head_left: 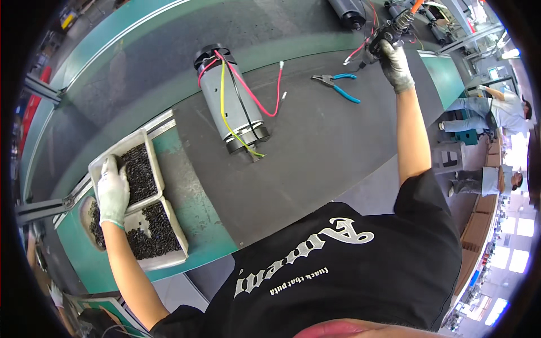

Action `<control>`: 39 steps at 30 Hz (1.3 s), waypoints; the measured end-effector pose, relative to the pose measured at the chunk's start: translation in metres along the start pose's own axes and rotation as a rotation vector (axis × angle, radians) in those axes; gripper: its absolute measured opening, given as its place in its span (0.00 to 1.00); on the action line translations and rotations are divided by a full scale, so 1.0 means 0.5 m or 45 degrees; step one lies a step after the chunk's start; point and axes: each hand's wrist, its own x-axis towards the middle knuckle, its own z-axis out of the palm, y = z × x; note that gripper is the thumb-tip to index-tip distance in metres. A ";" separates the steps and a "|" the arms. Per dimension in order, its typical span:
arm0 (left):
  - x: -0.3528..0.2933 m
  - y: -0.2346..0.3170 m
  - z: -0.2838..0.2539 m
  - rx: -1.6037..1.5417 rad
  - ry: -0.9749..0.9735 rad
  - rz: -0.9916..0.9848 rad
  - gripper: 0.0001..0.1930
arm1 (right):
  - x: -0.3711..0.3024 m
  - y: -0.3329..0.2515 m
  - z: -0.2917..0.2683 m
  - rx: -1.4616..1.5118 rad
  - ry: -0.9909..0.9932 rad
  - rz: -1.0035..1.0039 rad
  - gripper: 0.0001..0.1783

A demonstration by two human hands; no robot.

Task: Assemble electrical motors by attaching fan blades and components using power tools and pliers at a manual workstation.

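Observation:
My left hand (113,191), in a white glove, reaches into a white plastic bin (159,169) of small black screws (139,174). Its fingers are drawn together among the screws, and what they pinch, if anything, is hidden. My right hand (397,67), also gloved, is wrapped round a dark power screwdriver (378,46) whose tip points down left over the mat. Between my hands a grey cylindrical motor (217,98) lies on the black mat (293,152), with red, yellow and black wires loose over it. Blue-handled pliers (338,84) lie below the screwdriver, apart from it.
A second bin (179,239) of black screws stands nearer me, and a small container (90,222) sits beside it. Further motors (348,12) lie across the far surface. A metal rail (42,211) runs at left. Two people (487,112) are off to the right.

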 end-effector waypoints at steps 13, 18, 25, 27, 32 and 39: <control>-0.193 0.297 -0.086 -2.545 0.212 0.212 0.13 | -0.147 -0.243 0.367 1.600 -0.409 0.095 0.26; -0.224 0.448 -0.009 -3.416 -0.394 0.135 0.15 | -0.190 -0.233 0.509 1.511 -0.330 0.127 0.25; -0.238 0.448 0.027 -3.442 -0.395 0.149 0.15 | -0.224 -0.249 0.578 1.390 -0.348 0.042 0.25; -0.243 0.448 0.028 -3.395 -0.368 0.128 0.14 | -0.227 -0.249 0.561 1.367 -0.346 0.022 0.25; -0.253 0.446 0.029 -3.046 -0.242 0.066 0.16 | -0.244 -0.246 0.575 1.298 -0.322 -0.007 0.25; -0.271 0.457 0.049 -3.049 -0.896 -0.099 0.22 | -0.244 -0.227 0.581 1.168 -0.284 -0.031 0.25</control>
